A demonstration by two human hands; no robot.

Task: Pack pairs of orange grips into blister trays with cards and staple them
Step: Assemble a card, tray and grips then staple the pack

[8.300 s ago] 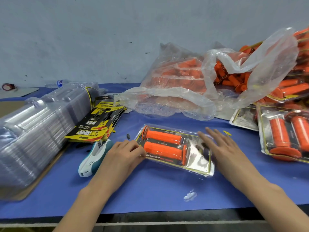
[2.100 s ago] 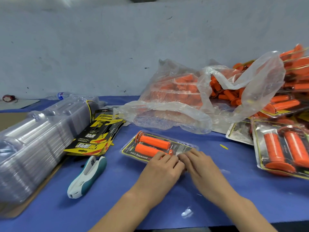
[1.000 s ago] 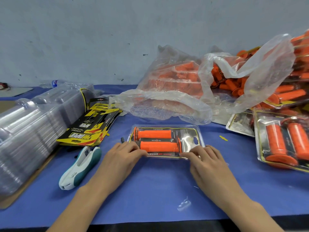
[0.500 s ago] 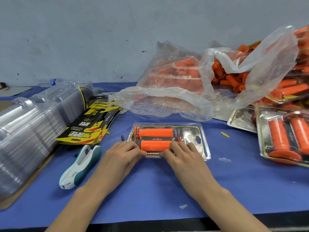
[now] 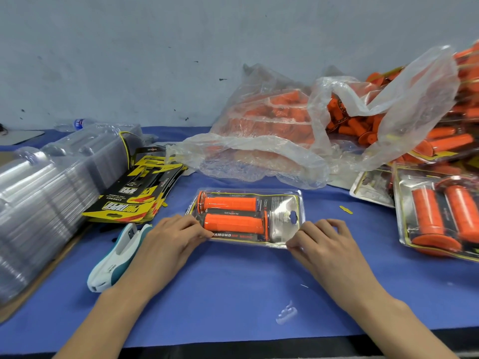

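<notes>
A clear blister tray (image 5: 285,206) lies flat on the blue table, holding two orange grips (image 5: 230,203) and a black-and-yellow card. My left hand (image 5: 168,242) pinches the tray's near left corner with curled fingers. My right hand (image 5: 326,242) pinches its near right corner. A white and teal stapler (image 5: 116,257) lies on the table just left of my left hand, partly hidden by my wrist. Loose printed cards (image 5: 134,193) are heaped behind the stapler.
A tall stack of empty clear trays (image 5: 46,193) fills the left side. Clear plastic bags of loose orange grips (image 5: 272,130) sit at the back. Finished packs (image 5: 440,218) pile up at the right. A scrap of plastic (image 5: 286,312) lies near the front edge.
My right hand has slid from the middle of the tray's near edge to its right corner. The left hand has stayed at the left corner.
</notes>
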